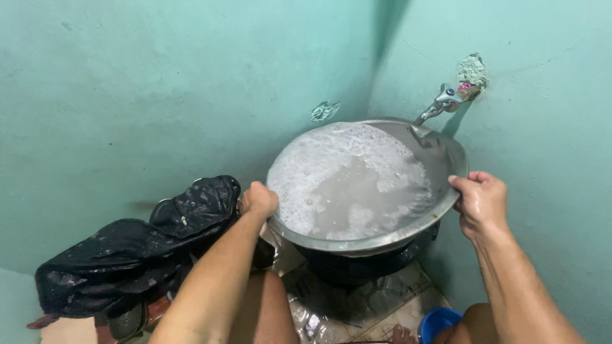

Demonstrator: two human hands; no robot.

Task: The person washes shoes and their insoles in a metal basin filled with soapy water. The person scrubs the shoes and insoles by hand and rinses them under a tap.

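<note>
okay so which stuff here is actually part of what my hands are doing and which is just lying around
In hand: metal basin of soapy water, gripped at its rim by left hand and right hand; dark tub beneath it.

Lying about: wet black clothes, wall tap, blue container.

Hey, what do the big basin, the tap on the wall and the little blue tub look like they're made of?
Basin: probably steel or aluminium, dull grey with a thin rolled rim, held by both hands. Tap: shiny silvery metal, likely chromed, judging by its bright glints. Blue tub: probably plastic, evenly coloured with a smooth, soft sheen.
</note>
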